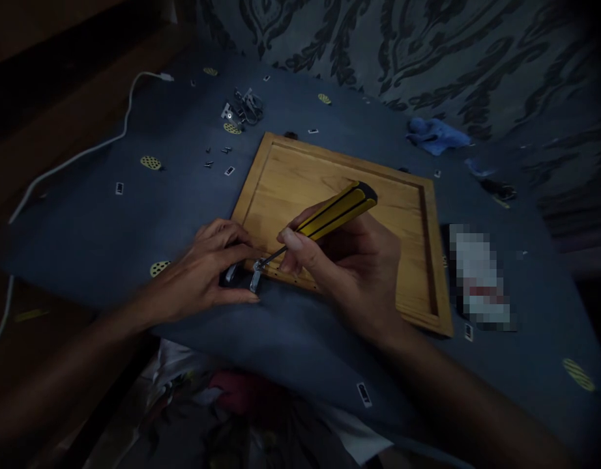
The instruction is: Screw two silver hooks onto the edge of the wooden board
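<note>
Plainly the right hand (349, 273) was closed round the screwdriver (337, 210), its tip on the hinge (254, 277) at the near edge of the door (379, 195); the left hand (207, 273) pinched that hinge between fingers and thumb; small, stiff, slick metal, it probably wanted pinning by its sides; the door looked rigid, heavy enough to lie steady.

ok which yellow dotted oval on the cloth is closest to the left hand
The oval beside the left hand, at its wrist side; the others lie well away across the blue cloth.
</note>
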`<state>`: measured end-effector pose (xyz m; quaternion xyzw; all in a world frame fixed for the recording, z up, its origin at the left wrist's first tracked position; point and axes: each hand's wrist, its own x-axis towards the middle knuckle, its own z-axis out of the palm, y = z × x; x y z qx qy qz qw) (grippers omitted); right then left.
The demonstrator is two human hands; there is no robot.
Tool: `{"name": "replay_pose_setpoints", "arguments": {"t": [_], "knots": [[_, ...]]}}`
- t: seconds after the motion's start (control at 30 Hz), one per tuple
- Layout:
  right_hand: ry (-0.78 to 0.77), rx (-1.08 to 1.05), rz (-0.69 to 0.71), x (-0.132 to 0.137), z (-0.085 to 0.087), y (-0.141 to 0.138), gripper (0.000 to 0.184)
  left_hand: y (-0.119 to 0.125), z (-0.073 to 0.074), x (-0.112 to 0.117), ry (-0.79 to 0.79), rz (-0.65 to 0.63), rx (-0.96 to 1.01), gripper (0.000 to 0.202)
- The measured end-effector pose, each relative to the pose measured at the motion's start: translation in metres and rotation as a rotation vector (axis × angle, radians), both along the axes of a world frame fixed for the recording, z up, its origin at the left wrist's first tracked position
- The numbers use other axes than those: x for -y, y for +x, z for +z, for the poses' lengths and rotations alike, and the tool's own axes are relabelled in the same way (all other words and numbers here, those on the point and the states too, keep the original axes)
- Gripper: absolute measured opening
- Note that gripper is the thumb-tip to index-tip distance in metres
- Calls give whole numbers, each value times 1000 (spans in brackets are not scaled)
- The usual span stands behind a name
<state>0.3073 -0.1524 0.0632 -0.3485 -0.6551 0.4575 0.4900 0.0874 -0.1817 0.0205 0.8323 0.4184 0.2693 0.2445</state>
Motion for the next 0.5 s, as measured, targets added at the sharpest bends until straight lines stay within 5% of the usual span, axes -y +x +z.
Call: {"name": "replay_pose_setpoints", "arguments": {"t": [0.5], "knots": [[50,16,-40,0,4,1,27,-1,0,1,20,8,-5,51]]}}
